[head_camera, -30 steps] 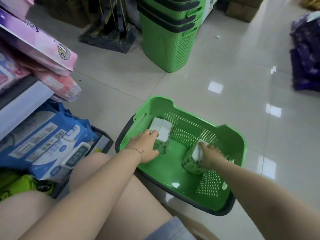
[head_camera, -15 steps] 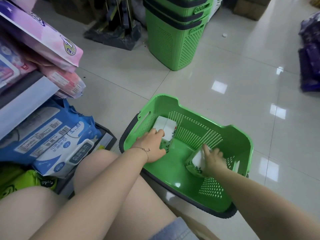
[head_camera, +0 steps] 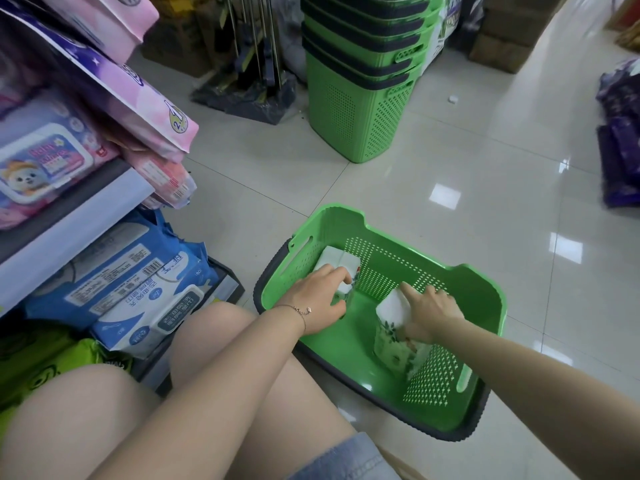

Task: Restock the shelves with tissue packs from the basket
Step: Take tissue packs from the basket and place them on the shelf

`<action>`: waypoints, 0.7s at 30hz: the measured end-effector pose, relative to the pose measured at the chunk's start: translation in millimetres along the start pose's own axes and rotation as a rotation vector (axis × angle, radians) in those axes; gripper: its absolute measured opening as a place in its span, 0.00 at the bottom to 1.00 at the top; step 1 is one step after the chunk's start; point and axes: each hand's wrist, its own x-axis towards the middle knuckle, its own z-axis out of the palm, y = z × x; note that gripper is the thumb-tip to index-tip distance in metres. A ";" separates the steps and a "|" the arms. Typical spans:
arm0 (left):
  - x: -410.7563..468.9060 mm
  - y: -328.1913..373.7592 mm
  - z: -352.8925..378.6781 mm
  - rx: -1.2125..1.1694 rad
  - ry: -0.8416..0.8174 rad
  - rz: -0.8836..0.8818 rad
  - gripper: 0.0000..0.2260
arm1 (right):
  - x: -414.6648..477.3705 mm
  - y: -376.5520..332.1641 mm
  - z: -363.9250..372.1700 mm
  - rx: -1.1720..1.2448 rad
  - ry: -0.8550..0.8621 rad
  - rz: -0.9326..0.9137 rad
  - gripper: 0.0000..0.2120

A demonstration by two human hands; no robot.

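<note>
A green basket [head_camera: 485,306] with a dark rim stands on the tiled floor in front of my knees. Inside it are two white tissue packs with green leaf print. My left hand [head_camera: 315,299] is closed on the pack [head_camera: 334,263] in the basket's near-left corner. My right hand [head_camera: 427,315] grips the top of the other pack [head_camera: 394,336], which stands upright in the middle of the basket. The shelves [head_camera: 79,216] are at my left, stocked with pink and blue packs.
A stack of green baskets [head_camera: 363,81] stands on the floor ahead. Mop stands [head_camera: 252,64] are left of it. Purple packs [head_camera: 620,133] lie at the far right. Blue wet-wipe packs [head_camera: 138,289] fill the bottom shelf beside my left knee. Cardboard boxes [head_camera: 505,32] are behind.
The view has tilted up and the basket sits lower in frame. My right hand has tipped its pack more upright. My left hand stays on its pack.
</note>
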 end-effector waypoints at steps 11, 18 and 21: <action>-21.8 4.8 -33.5 -0.071 0.158 -0.045 0.20 | -32.7 -29.0 -151.7 0.096 0.226 -0.144 0.42; -44.7 2.7 -76.1 -0.338 0.279 -0.132 0.48 | -51.8 -56.9 -237.0 0.264 0.295 -0.195 0.40; -61.8 -6.3 -90.2 -0.414 0.302 -0.171 0.60 | -68.0 -77.3 -273.1 0.317 0.358 -0.245 0.43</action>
